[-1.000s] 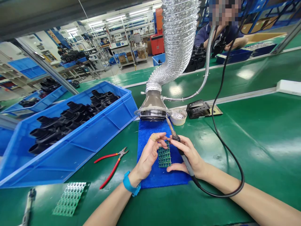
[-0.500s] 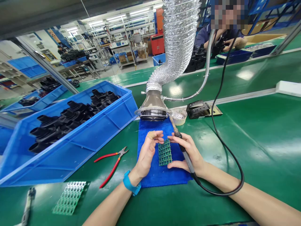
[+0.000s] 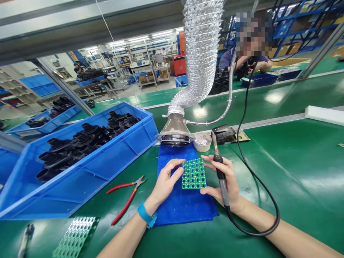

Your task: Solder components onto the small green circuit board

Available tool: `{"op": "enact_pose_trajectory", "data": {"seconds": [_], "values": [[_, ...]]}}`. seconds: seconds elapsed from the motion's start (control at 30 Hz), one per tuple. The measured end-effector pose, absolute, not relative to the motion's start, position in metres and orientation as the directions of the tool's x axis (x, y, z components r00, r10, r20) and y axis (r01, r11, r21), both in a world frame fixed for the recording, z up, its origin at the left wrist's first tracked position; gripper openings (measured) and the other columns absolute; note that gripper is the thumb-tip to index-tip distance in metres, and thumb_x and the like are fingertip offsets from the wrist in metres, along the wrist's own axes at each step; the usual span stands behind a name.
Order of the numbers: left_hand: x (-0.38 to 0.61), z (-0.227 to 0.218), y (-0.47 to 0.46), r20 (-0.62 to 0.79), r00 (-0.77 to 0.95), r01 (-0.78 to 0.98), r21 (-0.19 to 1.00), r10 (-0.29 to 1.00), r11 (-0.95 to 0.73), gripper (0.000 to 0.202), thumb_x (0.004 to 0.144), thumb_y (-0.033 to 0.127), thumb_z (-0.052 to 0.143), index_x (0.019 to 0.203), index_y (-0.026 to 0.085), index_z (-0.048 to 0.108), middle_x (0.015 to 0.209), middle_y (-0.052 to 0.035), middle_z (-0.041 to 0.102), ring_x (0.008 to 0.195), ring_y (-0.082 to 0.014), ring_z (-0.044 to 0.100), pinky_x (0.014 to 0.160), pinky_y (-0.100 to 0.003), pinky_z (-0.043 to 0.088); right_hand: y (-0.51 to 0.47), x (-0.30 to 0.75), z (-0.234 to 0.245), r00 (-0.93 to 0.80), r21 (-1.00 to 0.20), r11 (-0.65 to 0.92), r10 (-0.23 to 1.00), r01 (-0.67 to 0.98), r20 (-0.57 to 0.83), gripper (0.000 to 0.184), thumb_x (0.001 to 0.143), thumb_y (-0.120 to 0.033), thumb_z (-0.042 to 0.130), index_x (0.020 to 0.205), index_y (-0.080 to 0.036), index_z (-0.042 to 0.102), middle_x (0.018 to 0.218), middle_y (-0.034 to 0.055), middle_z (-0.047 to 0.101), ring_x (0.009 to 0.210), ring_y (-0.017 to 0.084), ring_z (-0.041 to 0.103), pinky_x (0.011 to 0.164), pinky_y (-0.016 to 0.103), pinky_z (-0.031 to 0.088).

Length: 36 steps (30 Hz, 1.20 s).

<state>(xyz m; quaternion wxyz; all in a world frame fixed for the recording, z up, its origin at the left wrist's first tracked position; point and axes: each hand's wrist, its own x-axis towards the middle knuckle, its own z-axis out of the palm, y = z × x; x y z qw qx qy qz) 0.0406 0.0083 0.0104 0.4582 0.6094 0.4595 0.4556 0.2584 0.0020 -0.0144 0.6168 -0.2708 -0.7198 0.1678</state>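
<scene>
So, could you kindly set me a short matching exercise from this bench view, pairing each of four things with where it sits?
Things:
1. soldering iron
2. green circuit board
3. red-handled side cutters
4. black moulded parts

Places:
A. on the green bench mat, left of the blue cloth
B. in the right hand
C. inside the blue plastic crate
D. between the left hand and right hand

Pairs: 1-B, 2-D, 3-A, 4-C

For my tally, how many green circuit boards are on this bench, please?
2: one board between left hand and right hand, another board at lower left; more may be out of view.
</scene>
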Motion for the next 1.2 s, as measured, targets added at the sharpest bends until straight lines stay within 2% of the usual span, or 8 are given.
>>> {"op": "enact_pose_trajectory", "data": {"seconds": [0.33, 0.63, 0.7, 0.87, 0.97, 1.2], "values": [[0.038, 0.012, 0.005, 0.126, 0.163, 0.005, 0.992, 0.978, -0.129, 0.060, 0.084, 0.048, 0.075, 0.133, 0.018, 0.060, 0.135, -0.0132, 0.062, 0.127, -0.0309, 0.056, 0.112, -0.046, 0.040, 0.009, 0.257, -0.018, -0.097, -0.606, 0.787, 0.616, 0.114, 0.782, 0.073, 0.084, -0.040, 0.078, 0.147, -0.032, 0.042, 0.138, 0.0132, 0.040, 0.129, 0.031, 0.058, 0.103, 0.054, 0.059], [0.037, 0.009, 0.005, 0.150, 0.186, 0.014, 0.988, 0.971, -0.155, 0.064, 0.085, 0.049, 0.074, 0.138, 0.018, 0.055, 0.144, -0.0145, 0.056, 0.135, -0.0319, 0.050, 0.115, -0.047, 0.038, 0.011, 0.255, -0.017, -0.085, -0.608, 0.785, 0.618, 0.122, 0.781, 0.071, 0.085, -0.042, 0.076, 0.146, -0.031, 0.042, 0.137, 0.0124, 0.041, 0.128, 0.030, 0.058, 0.102, 0.052, 0.060], [0.036, 0.007, 0.004, 0.170, 0.208, 0.011, 0.984, 0.963, -0.176, 0.070, 0.083, 0.049, 0.076, 0.142, 0.019, 0.051, 0.147, -0.0148, 0.053, 0.137, -0.0325, 0.048, 0.117, -0.047, 0.036, 0.012, 0.256, -0.018, -0.088, -0.608, 0.782, 0.621, 0.135, 0.779, 0.071, 0.085, -0.042, 0.077, 0.146, -0.031, 0.042, 0.137, 0.0130, 0.042, 0.128, 0.030, 0.058, 0.102, 0.052, 0.060], [0.034, 0.006, 0.004, 0.190, 0.338, 0.032, 0.977, 0.922, -0.213, 0.103, 0.069, 0.042, 0.089, 0.154, 0.024, 0.034, 0.159, -0.0131, 0.038, 0.146, -0.0336, 0.037, 0.123, -0.046, 0.028, 0.012, 0.257, -0.018, -0.083, -0.598, 0.788, 0.612, 0.149, 0.786, 0.071, 0.085, -0.042, 0.077, 0.145, -0.030, 0.042, 0.137, 0.0134, 0.042, 0.128, 0.031, 0.058, 0.102, 0.053, 0.059], [0.033, 0.007, 0.005, 0.185, 0.327, 0.066, 0.974, 0.927, -0.217, 0.101, 0.070, 0.039, 0.090, 0.153, 0.026, 0.034, 0.161, -0.0119, 0.036, 0.148, -0.0327, 0.034, 0.124, -0.046, 0.027, 0.012, 0.257, -0.017, -0.090, -0.586, 0.796, 0.601, 0.150, 0.794, 0.071, 0.086, -0.042, 0.076, 0.146, -0.030, 0.041, 0.138, 0.0135, 0.041, 0.129, 0.031, 0.058, 0.102, 0.053, 0.059], [0.033, 0.005, 0.007, 0.195, 0.300, 0.023, 0.977, 0.934, -0.211, 0.098, 0.068, 0.038, 0.090, 0.150, 0.025, 0.039, 0.156, -0.0121, 0.043, 0.145, -0.0332, 0.039, 0.122, -0.046, 0.031, 0.013, 0.256, -0.016, -0.100, -0.579, 0.804, 0.593, 0.139, 0.799, 0.071, 0.086, -0.043, 0.075, 0.147, -0.031, 0.040, 0.137, 0.0131, 0.042, 0.129, 0.030, 0.057, 0.101, 0.050, 0.060]]}}
